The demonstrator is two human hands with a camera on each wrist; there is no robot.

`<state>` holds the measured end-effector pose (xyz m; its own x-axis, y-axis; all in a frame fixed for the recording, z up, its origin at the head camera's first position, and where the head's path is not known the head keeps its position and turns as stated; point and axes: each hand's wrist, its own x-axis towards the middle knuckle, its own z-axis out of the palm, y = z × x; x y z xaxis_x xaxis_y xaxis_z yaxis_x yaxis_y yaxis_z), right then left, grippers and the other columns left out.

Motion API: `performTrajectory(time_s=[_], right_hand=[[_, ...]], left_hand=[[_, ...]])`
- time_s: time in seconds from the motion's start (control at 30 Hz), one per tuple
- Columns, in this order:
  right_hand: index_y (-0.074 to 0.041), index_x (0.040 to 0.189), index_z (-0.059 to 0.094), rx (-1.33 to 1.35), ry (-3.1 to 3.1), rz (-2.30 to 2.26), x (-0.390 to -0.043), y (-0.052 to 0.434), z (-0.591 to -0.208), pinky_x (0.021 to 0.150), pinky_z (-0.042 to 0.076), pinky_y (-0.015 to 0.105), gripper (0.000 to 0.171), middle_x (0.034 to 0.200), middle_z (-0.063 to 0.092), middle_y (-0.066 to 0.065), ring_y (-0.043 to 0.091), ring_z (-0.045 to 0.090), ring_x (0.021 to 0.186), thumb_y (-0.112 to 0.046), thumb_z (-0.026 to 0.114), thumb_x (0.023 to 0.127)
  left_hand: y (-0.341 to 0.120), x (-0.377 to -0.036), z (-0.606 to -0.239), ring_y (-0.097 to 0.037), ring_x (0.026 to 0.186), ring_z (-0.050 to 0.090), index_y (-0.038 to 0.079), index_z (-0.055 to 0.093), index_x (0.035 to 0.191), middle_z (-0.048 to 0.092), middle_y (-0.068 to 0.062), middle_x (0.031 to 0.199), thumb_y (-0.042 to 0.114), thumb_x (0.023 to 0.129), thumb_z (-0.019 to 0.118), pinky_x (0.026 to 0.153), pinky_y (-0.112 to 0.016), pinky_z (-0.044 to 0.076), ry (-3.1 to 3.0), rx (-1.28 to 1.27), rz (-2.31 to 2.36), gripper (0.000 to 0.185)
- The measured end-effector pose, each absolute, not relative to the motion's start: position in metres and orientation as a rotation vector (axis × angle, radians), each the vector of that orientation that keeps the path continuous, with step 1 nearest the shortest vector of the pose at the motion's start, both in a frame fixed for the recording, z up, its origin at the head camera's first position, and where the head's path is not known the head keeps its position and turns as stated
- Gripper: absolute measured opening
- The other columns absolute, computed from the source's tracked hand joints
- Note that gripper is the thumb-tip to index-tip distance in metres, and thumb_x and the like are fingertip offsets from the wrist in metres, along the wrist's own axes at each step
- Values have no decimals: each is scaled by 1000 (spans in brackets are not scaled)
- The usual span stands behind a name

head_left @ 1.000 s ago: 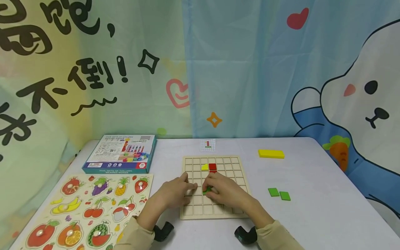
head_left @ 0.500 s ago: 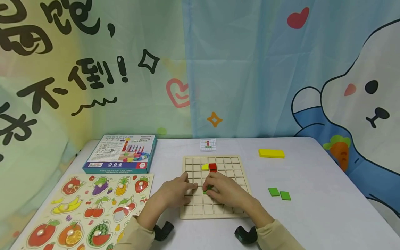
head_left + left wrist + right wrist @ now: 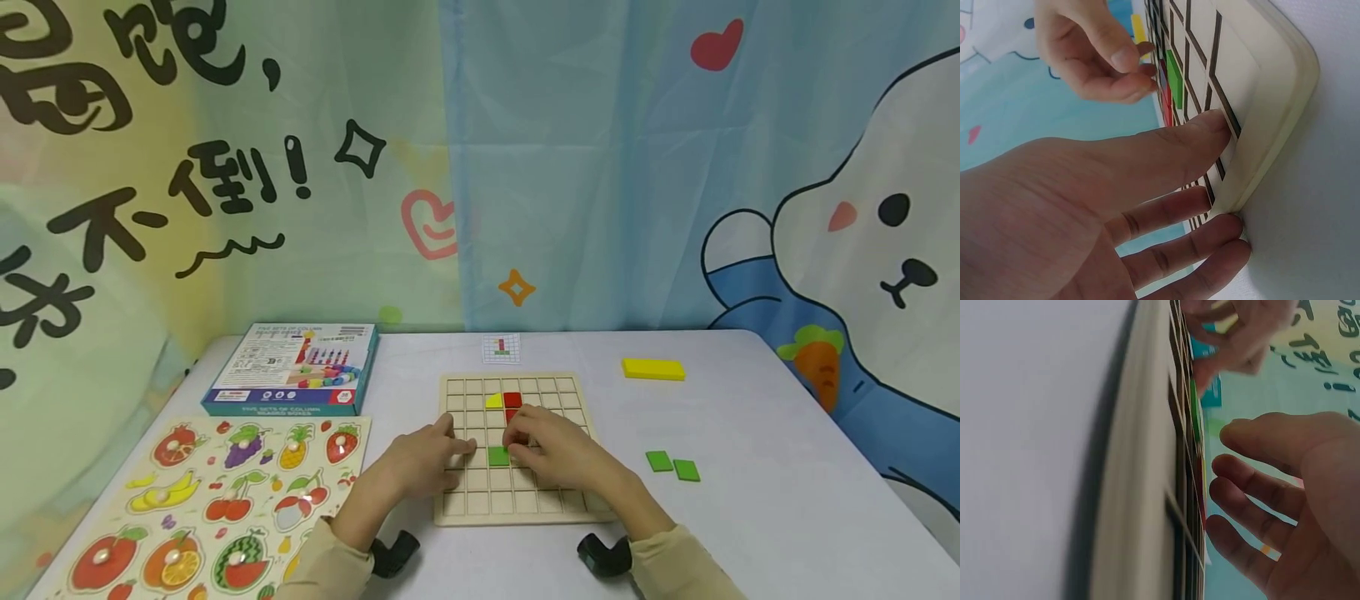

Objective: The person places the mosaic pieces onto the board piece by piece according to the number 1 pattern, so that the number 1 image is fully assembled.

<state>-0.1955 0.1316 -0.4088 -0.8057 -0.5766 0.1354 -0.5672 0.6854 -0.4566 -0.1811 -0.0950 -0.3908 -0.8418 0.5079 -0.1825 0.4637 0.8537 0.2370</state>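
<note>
A wooden grid board [image 3: 480,504] lies on the table in front of both hands. On it sit a green square tile [image 3: 498,456], red tiles [image 3: 512,398] and a small yellow piece [image 3: 494,401]. My left hand [image 3: 420,458] rests on the board's left edge, its thumb touching the grid in the left wrist view. Just right of the green tile hovers my right hand [image 3: 558,450], with relaxed fingers and nothing between them; in the right wrist view its fingertips [image 3: 1225,534] are apart from the board. The right hand partly covers the lower red tile.
Two loose green tiles [image 3: 659,461] lie to the right, with a yellow block [image 3: 654,369] behind them. Behind the grid board is a small pattern card [image 3: 501,348]. At left stand a flat box [image 3: 292,392] and a fruit puzzle board [image 3: 191,483].
My right hand has let go of the green tile and moved slightly right, so the tile now shows fully on the grid. My left hand has stayed in place.
</note>
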Motion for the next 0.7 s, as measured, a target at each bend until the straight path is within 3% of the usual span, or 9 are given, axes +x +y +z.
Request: performTrajectory(time_s=[0.27,0.7], right_hand=[[-18,100,63,-891,2838,-825,-200,163,-401,78,48,29,9,100,59,-9,9,56,92,-21,57,94],[-14,99,61,-661,2747,-792,-204,237,-385,72,45,26,10,93,60,-5,11,53,85,-19,62,90]], left_hand=[[-94,-180,-389,-12,75,45,25,61,127,48,-3,104,22,81,74,57,-30,39,2778,721,299,48],[-93,-180,-386,-12,75,45,24,62,126,47,-3,104,21,80,73,57,-31,39,2767,721,318,47]])
